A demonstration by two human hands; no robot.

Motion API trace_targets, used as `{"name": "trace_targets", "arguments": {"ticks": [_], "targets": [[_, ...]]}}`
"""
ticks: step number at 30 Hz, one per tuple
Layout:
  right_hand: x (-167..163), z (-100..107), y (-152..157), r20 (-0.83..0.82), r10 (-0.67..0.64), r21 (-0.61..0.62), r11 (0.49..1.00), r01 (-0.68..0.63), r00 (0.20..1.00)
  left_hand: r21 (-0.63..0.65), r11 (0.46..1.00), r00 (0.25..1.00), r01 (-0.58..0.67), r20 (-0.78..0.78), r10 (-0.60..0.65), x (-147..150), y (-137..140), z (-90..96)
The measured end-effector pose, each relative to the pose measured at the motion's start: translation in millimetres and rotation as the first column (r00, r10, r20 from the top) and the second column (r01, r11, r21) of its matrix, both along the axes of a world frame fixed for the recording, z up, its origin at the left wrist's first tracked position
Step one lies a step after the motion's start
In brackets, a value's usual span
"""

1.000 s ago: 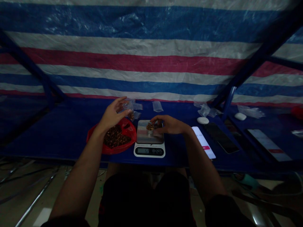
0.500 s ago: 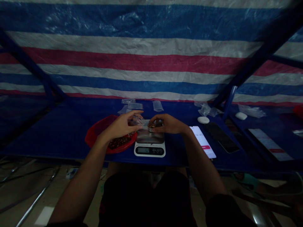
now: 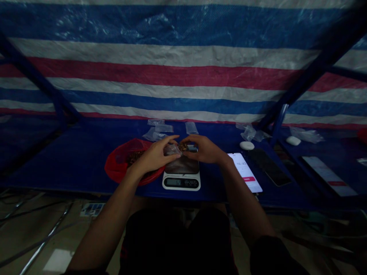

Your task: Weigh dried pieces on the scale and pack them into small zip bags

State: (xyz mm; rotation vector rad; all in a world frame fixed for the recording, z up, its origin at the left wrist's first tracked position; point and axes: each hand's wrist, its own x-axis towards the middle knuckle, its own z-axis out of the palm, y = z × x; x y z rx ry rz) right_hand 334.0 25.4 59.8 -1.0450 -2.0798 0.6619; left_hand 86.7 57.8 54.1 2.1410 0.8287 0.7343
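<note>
Above a white kitchen scale (image 3: 181, 167) with a metal plate and a dark display, my two hands meet. My left hand (image 3: 156, 154) pinches a small clear plastic bag (image 3: 172, 149) between thumb and fingers. My right hand (image 3: 208, 149) grips a small round cup of brown pieces (image 3: 183, 146), lifted off the plate and held at the bag's mouth; fingers hide most of the cup. Left of the scale, partly under my left forearm, lies a red plastic container (image 3: 116, 166) with more brown pieces (image 3: 134, 156) in it; their exact kind is too dim to tell.
Several clear plastic bags (image 3: 164, 128) lie behind my hands, and another bag (image 3: 191, 128) is beside them. On the right are a lit phone (image 3: 246, 173), a dark phone (image 3: 269, 168) and a white case (image 3: 247, 145). Blue metal posts (image 3: 276, 118) and a striped sheet (image 3: 183, 76) close off the back.
My right hand has raised the small cup from the scale plate and brought it to the bag. My left hand has shifted right with the bag, uncovering more of the red container.
</note>
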Motion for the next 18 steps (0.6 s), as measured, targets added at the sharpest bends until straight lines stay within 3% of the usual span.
{"name": "trace_targets", "arguments": {"ticks": [9,14,18], "targets": [[-6,1,-3,0.109,0.022,0.046,0.999,-0.027,0.994,0.010,1.000,0.999,-0.004,0.042,0.003,-2,3,-7.9],[-6,0,-4,0.044,-0.010,-0.043,0.999,0.012,0.999,-0.036,0.999,0.997,0.040,0.064,-0.037,-2,4,-12.0],[-5,6,-6,-0.012,0.050,0.003,0.999,-0.050,0.999,-0.042,0.999,0.996,0.032,0.087,-0.028,-1,2,-10.2]]}}
